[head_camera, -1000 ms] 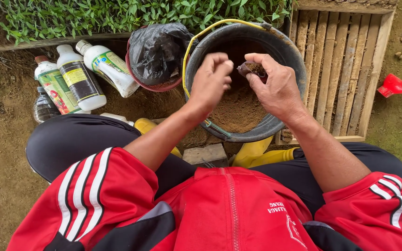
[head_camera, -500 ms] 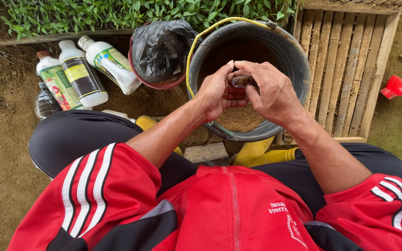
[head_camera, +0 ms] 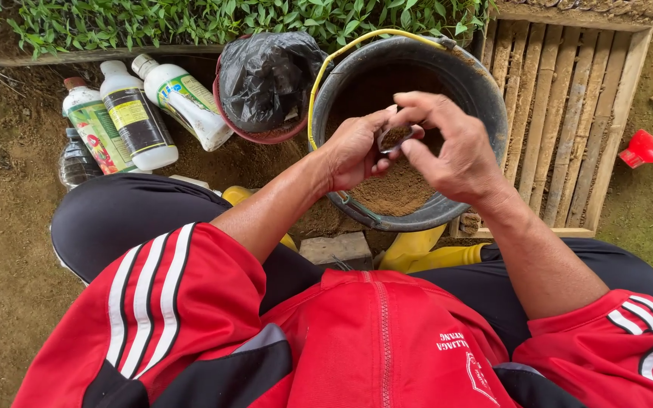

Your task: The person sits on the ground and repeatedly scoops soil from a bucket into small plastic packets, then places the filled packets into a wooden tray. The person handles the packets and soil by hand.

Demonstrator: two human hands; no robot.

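head view | small thin clear plastic seedling bag part-filled with brown soil (head_camera: 396, 138) held over the dark round plastic bucket (head_camera: 485, 98) | judged light, floppy, tears and spills easily, best gripped at rim | right hand (head_camera: 455, 147) fingers curled, pinching bag rim | left hand (head_camera: 355, 147) closed around bag's near side, thumb at rim

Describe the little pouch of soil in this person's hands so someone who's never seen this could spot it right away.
Start at the big dark bucket with the yellow handle, part full of brown soil. Above its middle the left hand and right hand meet, and pinched between their fingers is the small clear pouch. It is the only tiny soil-filled thing held in the air, far smaller than the black bag alongside.
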